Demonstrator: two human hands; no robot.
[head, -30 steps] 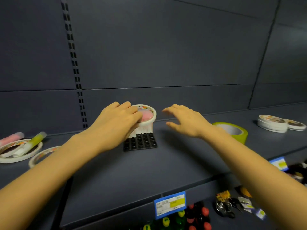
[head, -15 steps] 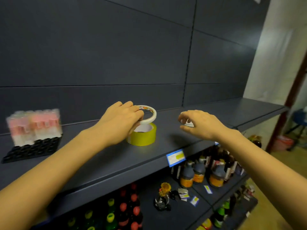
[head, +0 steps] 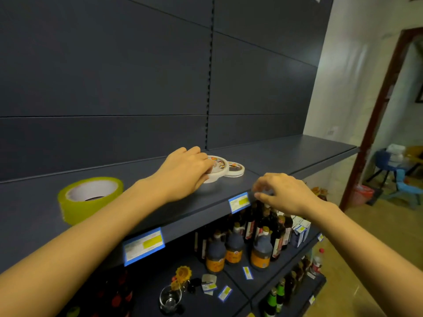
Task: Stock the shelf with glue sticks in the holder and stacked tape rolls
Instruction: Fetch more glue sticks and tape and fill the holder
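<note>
My left hand [head: 183, 172] grips a white tape roll [head: 216, 165] with a printed label, set on top of a small stack of similar rolls on the dark shelf [head: 286, 154]. Another white roll [head: 235, 169] lies just to the right, touching that stack. A wide yellow-green tape roll [head: 89, 197] stands on the shelf at the left. My right hand [head: 281, 193] hovers over the shelf's front edge with loosely curled fingers and holds nothing. The glue stick holder is out of view.
Blue price tags [head: 239, 202] hang on the shelf's front edge. Dark sauce bottles [head: 261, 250] crowd the lower shelf, with a glass [head: 170, 298] and loose tags below. A doorway with blue chairs [head: 405, 186] opens at the right.
The view swung right, past the glue holder and the yellow-green roll. My left hand carried the white roll rightward to the white stack. My right hand drew back to the shelf edge.
</note>
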